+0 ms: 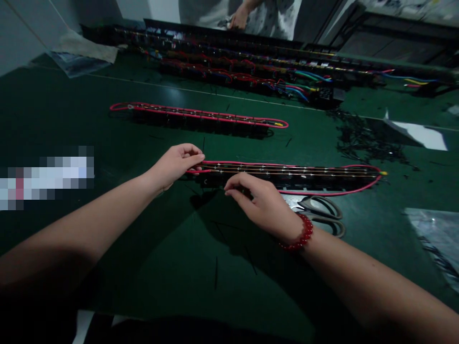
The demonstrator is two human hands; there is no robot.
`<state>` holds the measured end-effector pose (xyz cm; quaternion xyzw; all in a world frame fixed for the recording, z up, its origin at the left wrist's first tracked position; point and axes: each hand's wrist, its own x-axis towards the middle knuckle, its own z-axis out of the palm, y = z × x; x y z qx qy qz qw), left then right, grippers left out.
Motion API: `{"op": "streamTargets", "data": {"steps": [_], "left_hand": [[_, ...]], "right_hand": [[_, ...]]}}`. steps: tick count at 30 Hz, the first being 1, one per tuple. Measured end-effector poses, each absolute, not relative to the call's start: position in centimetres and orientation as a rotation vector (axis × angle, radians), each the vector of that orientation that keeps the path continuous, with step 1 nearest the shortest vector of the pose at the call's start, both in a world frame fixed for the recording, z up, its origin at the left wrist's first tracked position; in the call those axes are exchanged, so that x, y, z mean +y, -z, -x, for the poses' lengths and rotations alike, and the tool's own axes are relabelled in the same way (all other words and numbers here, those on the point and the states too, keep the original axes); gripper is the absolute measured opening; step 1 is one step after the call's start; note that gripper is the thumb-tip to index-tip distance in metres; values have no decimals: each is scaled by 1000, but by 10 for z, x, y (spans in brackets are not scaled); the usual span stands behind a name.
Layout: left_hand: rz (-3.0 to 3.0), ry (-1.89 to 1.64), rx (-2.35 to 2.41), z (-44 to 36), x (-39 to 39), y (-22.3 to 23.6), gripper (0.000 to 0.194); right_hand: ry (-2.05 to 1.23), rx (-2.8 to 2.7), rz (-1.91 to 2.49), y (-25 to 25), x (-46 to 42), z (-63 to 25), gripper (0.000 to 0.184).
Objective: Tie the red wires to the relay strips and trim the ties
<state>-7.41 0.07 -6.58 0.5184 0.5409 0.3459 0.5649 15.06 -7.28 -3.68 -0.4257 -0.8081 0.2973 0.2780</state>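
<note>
A long black strip [287, 181] with thin copper-coloured lines along it and a red wire [344, 193] looped about it lies in front of me. At its left end my left hand [179, 162] pinches the red wire between thumb and fingers. My right hand [256, 198], with a red bead bracelet [304, 234] at the wrist, hovers by the strip's near edge. Its thumb and forefinger are pinched together; whatever they hold, if anything, is too small to make out. Partly behind that hand and wrist are scissors [322, 208] with dark handles.
Beyond lies a similar strip [201, 114] with a red wire loop. Several wired assemblies [229, 71] line the table's [143, 286] far side, where another person's hand [239, 18] shows. Dark clippings [369, 138] and a clear plastic bag [433, 234] are at right.
</note>
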Motion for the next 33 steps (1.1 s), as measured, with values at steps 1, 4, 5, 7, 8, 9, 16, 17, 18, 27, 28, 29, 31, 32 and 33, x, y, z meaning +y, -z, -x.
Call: {"op": "streamTargets", "data": {"steps": [1, 4, 5, 7, 8, 9, 16, 17, 18, 27, 28, 29, 31, 32, 33], "left_hand": [[-1221, -813, 1283, 74, 0, 65, 10], [-1270, -825, 1316, 73, -1, 62, 12], [-1307, -837, 1335, 73, -2, 60, 14], [-1425, -889, 1386, 74, -3, 55, 16], [-1508, -926, 1424, 75, -3, 52, 16], [-1606, -961, 1465, 77, -4, 49, 15], [-2253, -1021, 1498, 68, -13, 26, 10], [-2332, -972, 1456, 63, -14, 25, 11], [-2408, -931, 1396, 56, -14, 24, 13], [-2494, -607, 1253, -6, 13, 32, 18], [-2461, -565, 1282, -10, 17, 33, 19], [-2423, -530, 1314, -14, 21, 34, 20], [-2343, -469, 1353, -19, 26, 34, 21], [-2309, -441, 1362, -21, 29, 35, 21], [-2282, -412, 1366, -23, 30, 35, 22]], "right_hand": [[-806, -2110, 1169, 35, -70, -154, 7], [-861, -1918, 1231, 29, -62, -165, 2], [-889, -1857, 1233, 27, -59, -169, 2], [-942, -1755, 1221, 22, -53, -175, 5], [-958, -1718, 1215, 20, -50, -179, 6], [-960, -1690, 1212, 19, -47, -182, 6], [-685, -1746, 1228, 22, -41, -200, 6], [-644, -1762, 1233, 23, -41, -201, 6], [-607, -1777, 1235, 25, -42, -203, 6], [-373, -1854, 1127, 30, -42, -214, 8], [-343, -1885, 1124, 32, -42, -214, 8], [-308, -1924, 1119, 33, -41, -215, 8], [-235, -2010, 1094, 37, -40, -216, 9], [-201, -2051, 1072, 39, -39, -217, 9], [-171, -2086, 1047, 40, -38, -217, 9]]}}
